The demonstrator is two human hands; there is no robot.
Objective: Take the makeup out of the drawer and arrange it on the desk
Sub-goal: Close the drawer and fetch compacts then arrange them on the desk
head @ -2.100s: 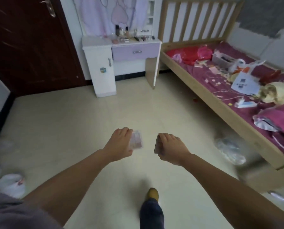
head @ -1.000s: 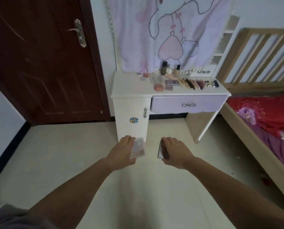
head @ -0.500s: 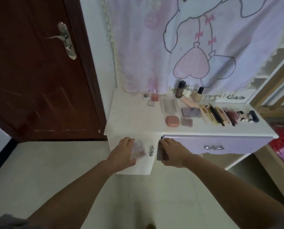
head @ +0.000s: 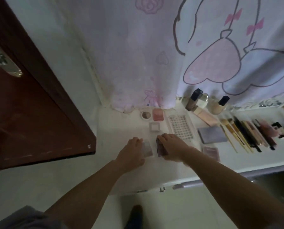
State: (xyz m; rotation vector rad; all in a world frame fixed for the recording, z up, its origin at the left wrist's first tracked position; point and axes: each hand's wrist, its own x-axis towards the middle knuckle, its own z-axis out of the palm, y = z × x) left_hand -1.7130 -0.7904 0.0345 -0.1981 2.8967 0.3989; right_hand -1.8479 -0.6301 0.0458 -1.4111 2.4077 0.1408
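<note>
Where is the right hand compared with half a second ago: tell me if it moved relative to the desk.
Yes. The right hand, holding a dark compact, moved forward from the drawer front onto the white desk top, below the small white square box.

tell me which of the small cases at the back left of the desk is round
The white-rimmed round compact, leftmost at the back by the curtain. The pink case beside it and the white case in front are square.
</note>
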